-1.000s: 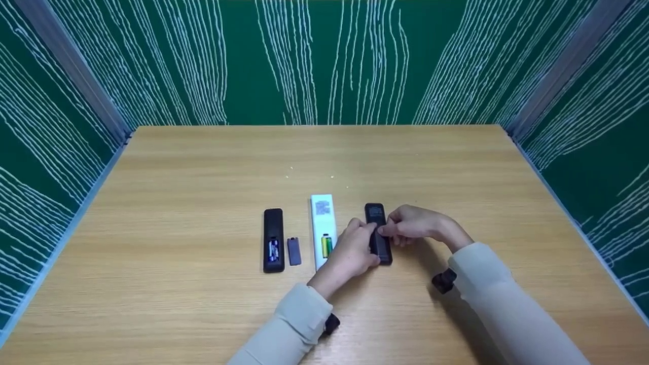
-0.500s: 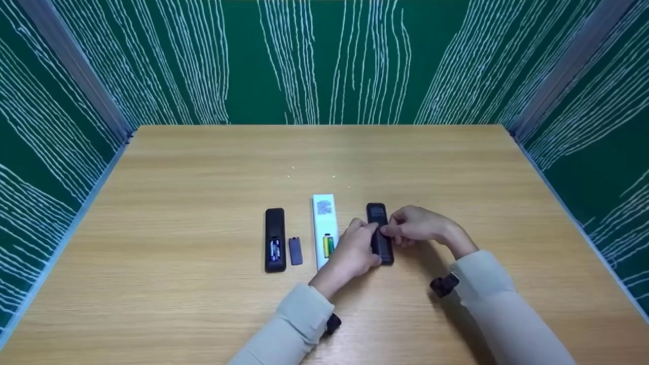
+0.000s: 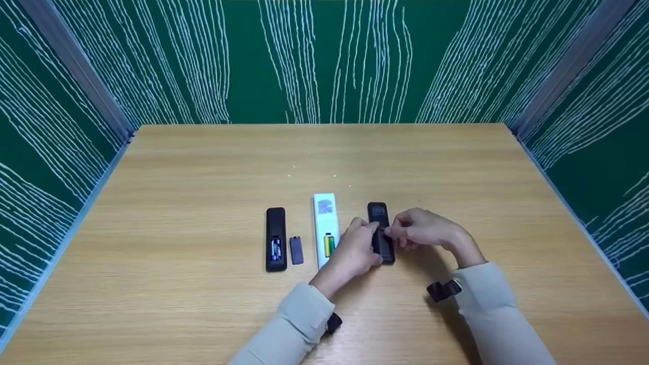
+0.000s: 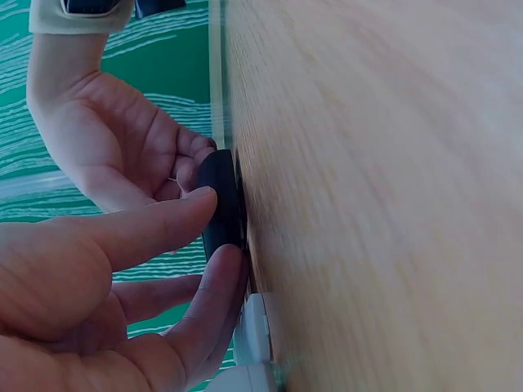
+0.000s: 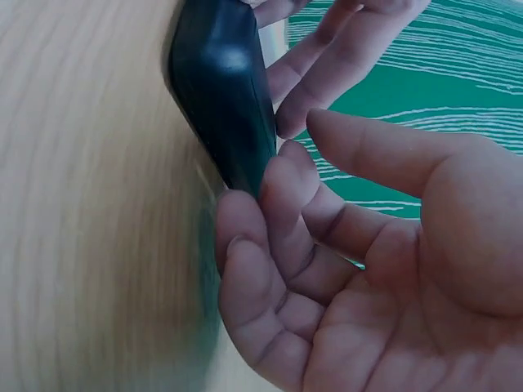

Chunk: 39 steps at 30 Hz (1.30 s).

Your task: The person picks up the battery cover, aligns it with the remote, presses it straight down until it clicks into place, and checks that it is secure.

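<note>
A black remote control lies back side up on the table, right of the middle. My left hand grips it from the left; the left wrist view shows the thumb and fingers at opposite edges of the remote. From the right, my right hand has its fingertips at the remote's right side near mid-length. In the right wrist view those fingers are curled against the remote. My left hand partly hides the remote's lower back, and I cannot tell whether its battery cover is on.
Left of my left hand lies a white remote with green and yellow batteries showing. Farther left is another black remote with batteries exposed, and a loose battery cover beside it. Small white specks dot the wooden table.
My right wrist has turned a little, and the right forearm has swung slightly. The right fingertips have shifted slightly toward the remote's right edge. My left hand and the remote look almost unmoved.
</note>
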Each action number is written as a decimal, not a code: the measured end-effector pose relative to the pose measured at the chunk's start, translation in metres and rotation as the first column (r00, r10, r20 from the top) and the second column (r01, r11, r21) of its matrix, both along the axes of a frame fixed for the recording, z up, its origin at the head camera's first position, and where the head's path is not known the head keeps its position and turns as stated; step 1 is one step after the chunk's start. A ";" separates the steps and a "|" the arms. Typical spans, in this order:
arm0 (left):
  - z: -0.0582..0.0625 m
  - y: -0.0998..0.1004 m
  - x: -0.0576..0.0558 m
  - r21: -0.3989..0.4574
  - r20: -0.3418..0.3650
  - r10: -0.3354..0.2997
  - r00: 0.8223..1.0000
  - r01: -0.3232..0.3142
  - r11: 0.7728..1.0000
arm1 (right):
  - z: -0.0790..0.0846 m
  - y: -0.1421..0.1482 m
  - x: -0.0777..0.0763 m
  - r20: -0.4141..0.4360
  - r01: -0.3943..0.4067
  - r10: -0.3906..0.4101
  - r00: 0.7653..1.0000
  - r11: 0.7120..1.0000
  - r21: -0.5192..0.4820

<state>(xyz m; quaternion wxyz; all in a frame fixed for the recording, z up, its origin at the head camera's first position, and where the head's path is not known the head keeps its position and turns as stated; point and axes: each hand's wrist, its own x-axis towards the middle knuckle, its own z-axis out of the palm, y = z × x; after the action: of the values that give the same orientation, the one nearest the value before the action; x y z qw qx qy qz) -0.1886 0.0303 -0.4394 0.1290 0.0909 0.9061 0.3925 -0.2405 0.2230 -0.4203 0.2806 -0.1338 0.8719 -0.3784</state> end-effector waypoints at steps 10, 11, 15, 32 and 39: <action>-0.001 -0.002 -0.002 -0.031 -0.031 -0.017 0.999 0.016 0.999 | -0.009 0.001 -0.001 -0.012 0.004 -0.004 1.000 1.000 -0.015; -0.001 -0.003 -0.002 -0.029 -0.031 -0.018 0.999 0.017 0.999 | -0.008 0.001 -0.001 -0.016 0.003 -0.003 1.000 1.000 -0.008; 0.000 -0.003 -0.002 -0.024 -0.035 -0.019 0.999 0.018 1.000 | -0.009 0.000 -0.003 -0.028 0.006 -0.005 1.000 1.000 0.014; -0.001 -0.001 0.000 -0.012 0.010 -0.003 1.000 0.003 1.000 | -0.018 -0.003 -0.003 -0.046 0.055 -0.054 0.998 0.998 0.025; -0.001 -0.002 0.000 -0.016 -0.021 -0.012 1.000 0.011 1.000 | -0.015 -0.003 -0.003 -0.027 0.072 -0.072 0.997 0.997 0.023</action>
<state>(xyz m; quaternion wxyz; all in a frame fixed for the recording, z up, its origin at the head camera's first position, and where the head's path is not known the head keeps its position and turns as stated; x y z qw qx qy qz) -0.1890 0.0282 -0.4405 0.1225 0.0992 0.9099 0.3837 -0.2439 0.2200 -0.4356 0.2568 -0.1040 0.8841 -0.3762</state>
